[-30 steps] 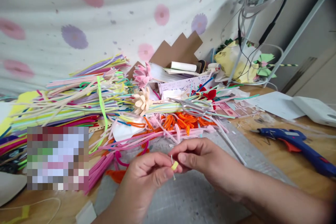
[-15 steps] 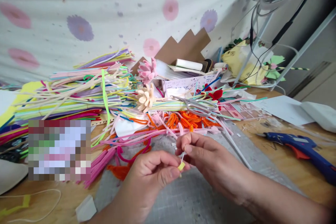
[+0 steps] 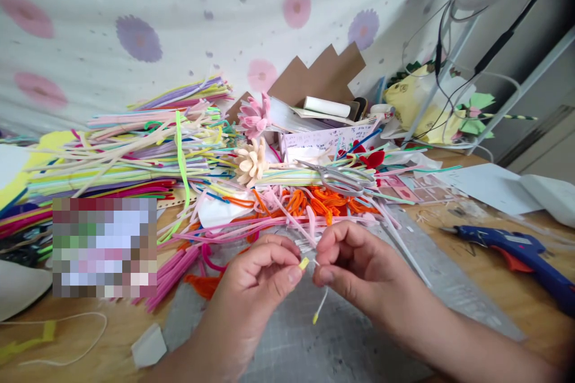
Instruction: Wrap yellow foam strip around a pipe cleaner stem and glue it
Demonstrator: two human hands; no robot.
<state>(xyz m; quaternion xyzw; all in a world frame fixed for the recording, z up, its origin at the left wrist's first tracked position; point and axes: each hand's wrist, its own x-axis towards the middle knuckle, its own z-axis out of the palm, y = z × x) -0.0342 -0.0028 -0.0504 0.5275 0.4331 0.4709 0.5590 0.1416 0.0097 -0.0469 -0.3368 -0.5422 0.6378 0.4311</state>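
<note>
My left hand (image 3: 265,287) pinches a small yellow piece (image 3: 304,263) between thumb and index finger. Just to its right, my right hand (image 3: 354,263) holds a thin white stem (image 3: 324,297) in its fingertips; the stem hangs down and ends in a small yellow tip (image 3: 315,318). A short white end of it points toward the yellow piece. Both hands are above the grey mat (image 3: 305,347), with a narrow gap between their fingertips.
Behind the hands lie orange loops (image 3: 321,203), pink stems (image 3: 177,275), scissors (image 3: 336,179), a cream flower (image 3: 251,163) and a pile of coloured stems (image 3: 135,161). A blue glue gun (image 3: 516,245) is at the right; a white scrap (image 3: 148,346) lies at the lower left.
The hands have moved slightly apart. The white stem, earlier upright above the yellow piece, now hangs below my right hand with its yellow tip showing. The view has shifted slightly.
</note>
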